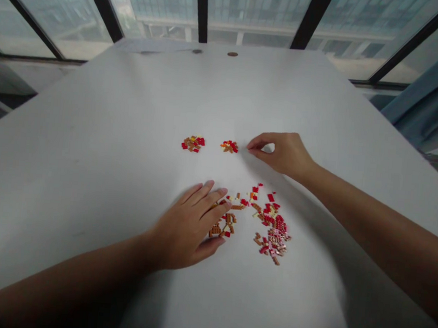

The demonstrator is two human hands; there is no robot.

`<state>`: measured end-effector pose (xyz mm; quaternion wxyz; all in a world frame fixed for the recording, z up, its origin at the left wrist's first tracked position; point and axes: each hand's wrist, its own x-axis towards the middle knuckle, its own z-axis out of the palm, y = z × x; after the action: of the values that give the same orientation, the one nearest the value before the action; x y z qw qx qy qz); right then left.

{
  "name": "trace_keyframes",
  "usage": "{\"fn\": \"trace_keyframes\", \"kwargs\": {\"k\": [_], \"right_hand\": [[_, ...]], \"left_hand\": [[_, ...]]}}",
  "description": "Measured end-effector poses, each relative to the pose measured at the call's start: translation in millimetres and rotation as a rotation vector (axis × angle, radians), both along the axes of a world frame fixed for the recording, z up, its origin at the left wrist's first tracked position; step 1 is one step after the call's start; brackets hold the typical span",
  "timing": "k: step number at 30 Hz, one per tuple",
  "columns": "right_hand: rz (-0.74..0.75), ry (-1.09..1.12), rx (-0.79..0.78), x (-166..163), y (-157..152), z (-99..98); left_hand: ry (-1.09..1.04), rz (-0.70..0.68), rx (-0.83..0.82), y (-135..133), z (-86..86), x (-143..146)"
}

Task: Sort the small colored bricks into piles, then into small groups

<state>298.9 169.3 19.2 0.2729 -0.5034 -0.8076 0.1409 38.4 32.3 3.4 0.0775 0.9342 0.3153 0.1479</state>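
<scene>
My left hand (189, 225) lies with its fingers stretched out, the fingertips reaching over a loose group of brown, red and pale yellow toy bricks (232, 219). Part of that group is hidden beneath the hand. Farther up the table, my right hand (282, 151) has thumb and forefinger pinched together, just right of a small pile of orange and red bricks (229, 146). Anything between those fingertips is too small to make out. To the left sits another small pile of brown and red bricks (193, 143).
A larger spread of red, pink and brown bricks (276, 234) lies right of my left hand. Two small round discs, one grey (197, 51) and one brown (232, 54), are at the far edge of the white table (133, 101). Windows and a blue curtain (432, 100) stand beyond.
</scene>
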Motion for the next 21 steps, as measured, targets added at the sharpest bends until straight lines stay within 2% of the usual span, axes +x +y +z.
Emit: {"fn": "trace_keyframes", "kwargs": {"k": [6, 21], "right_hand": [[-0.035, -0.02, 0.011, -16.5, 23.9, -7.4], [-0.061, -0.018, -0.014, -18.4, 21.0, -12.8]], "left_hand": [[-0.003, 0.012, -0.011, -0.8, -0.1, 2.1], [-0.009, 0.007, -0.019, -1.0, -0.7, 0.6]]}}
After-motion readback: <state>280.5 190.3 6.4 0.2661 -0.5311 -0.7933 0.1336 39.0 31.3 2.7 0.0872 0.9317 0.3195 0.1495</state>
